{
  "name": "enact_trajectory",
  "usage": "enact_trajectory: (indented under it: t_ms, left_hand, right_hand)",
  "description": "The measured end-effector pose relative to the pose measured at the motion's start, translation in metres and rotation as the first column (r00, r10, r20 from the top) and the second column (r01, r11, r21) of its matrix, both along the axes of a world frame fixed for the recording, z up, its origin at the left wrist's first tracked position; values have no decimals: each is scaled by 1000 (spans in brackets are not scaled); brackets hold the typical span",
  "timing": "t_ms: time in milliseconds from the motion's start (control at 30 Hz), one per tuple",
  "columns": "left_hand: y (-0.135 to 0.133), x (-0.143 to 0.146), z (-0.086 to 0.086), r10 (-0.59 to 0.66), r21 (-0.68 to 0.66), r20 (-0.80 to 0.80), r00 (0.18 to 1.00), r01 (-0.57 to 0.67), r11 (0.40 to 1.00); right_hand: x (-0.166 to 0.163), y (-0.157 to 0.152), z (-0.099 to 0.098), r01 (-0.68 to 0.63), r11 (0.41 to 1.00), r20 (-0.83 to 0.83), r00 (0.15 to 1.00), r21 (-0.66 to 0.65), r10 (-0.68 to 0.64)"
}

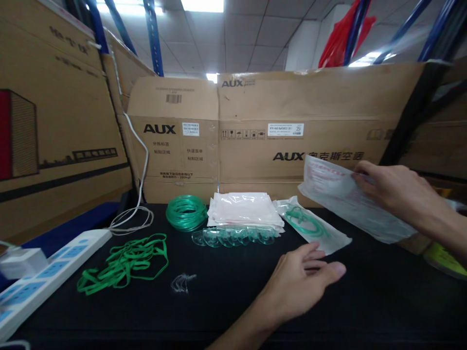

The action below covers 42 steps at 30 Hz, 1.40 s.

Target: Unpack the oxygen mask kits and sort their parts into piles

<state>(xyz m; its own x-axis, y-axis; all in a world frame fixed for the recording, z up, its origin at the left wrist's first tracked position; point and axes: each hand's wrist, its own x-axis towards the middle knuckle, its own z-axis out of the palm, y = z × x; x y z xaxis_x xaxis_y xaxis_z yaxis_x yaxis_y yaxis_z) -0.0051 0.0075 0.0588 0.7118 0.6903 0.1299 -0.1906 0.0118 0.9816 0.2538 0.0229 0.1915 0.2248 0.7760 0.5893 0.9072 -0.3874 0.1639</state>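
Our right hand (396,187) grips a translucent plastic bag (328,187) above the right of the black table (146,318). Our left hand (295,282), fingers loosely spread, is by a packet of green tubing (308,226); whether they touch we cannot tell. Farther left we see white packets (242,209), a green coil (186,222), then, nearer, tangled green bands (127,255) beside a power strip (54,270).

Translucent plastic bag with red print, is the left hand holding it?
No, the right hand holds the bag, clear of the left hand.
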Motion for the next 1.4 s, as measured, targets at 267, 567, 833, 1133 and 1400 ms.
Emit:
enact_trajectory:
  t_ms: [267, 567, 833, 1133, 1400]
  left_hand:
    - [43, 5, 30, -62, -180, 484, 873, 168, 969]
    - [108, -43, 33, 298, -169, 438, 848, -248, 954]
    - [135, -69, 24, 525, -208, 383, 760, -483, 851]
    - [137, -72, 19, 532, -196, 339, 776, -495, 847]
    - [137, -72, 11, 453, -114, 292, 842, -439, 891]
  right_hand:
    - [-115, -14, -20, -409, 912, 60, 911, 9, 408]
    - [-162, 23, -78, -847, 363, -144, 333, 389, 932]
    - [-121, 52, -107, -191, 603, -570, 205, 774, 796]
    - [-119, 64, -124, -316, 728, -739, 107, 608, 665]
    - [-120, 61, -124, -229, 794, -801, 86, 563, 593]
